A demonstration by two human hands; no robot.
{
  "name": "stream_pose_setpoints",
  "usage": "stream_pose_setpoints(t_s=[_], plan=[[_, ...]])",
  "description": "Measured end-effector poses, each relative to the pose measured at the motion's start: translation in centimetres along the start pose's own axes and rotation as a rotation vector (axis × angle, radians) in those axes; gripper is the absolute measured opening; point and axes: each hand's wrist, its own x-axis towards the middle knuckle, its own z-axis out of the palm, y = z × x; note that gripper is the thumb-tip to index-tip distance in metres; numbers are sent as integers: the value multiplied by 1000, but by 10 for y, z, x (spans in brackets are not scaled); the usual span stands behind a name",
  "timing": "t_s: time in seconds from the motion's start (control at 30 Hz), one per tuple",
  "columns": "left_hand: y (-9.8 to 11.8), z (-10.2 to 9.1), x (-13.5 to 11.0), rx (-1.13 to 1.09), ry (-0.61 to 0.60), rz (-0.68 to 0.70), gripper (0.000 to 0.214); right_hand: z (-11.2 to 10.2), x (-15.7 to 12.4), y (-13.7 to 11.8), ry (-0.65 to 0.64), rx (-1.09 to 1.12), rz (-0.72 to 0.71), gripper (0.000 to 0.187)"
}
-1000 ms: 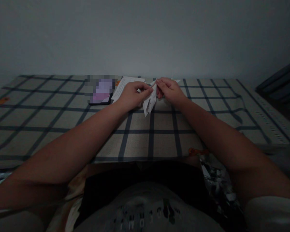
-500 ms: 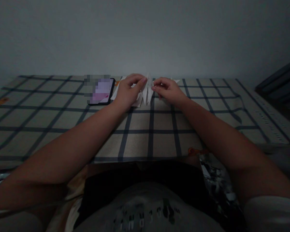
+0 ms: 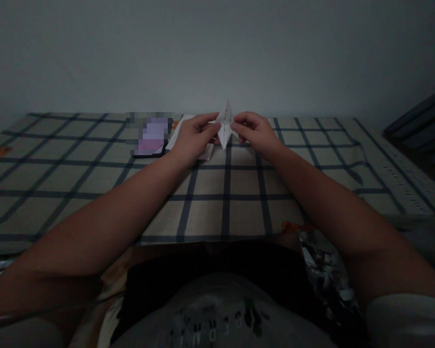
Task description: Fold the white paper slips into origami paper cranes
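Note:
Between my two hands a folded piece of white paper [image 3: 225, 126] is held up above the checked tablecloth, one point upward and another downward. My left hand [image 3: 199, 134] pinches its left side between thumb and fingers. On the other side, my right hand [image 3: 255, 131] grips the right edge with thumb and fingertips. Behind and under my left hand lie white paper sheets [image 3: 206, 153], partly covered by it.
A phone [image 3: 154, 137] with a lit screen, partly pixelated, lies left of my left hand. The checked tablecloth [image 3: 206, 217] reaches back to a plain wall [image 3: 217, 53]. A dark slatted object [image 3: 424, 125] stands at the far right.
The folded paper has been lifted slightly and turned, and its layers now show as a flatter diamond shape. My right fingers have closed in on its right edge.

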Motion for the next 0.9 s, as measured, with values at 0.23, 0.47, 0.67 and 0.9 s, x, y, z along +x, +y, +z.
stream_pose_setpoints(t_s=[0.23,0.47,0.67,0.9], plan=[[9,2,-7,-78,-28,-33,24,-2,0,-1,-61,17,9,28],[7,-1,-2,-246,-71,-112,33,-1,0,-1,-57,36,50,29],[6,0,-3,-249,-101,-138,32,2,1,3,-78,34,32,42],[5,4,-8,-58,-177,-22,33,6,0,0,-50,-73,-69,46]])
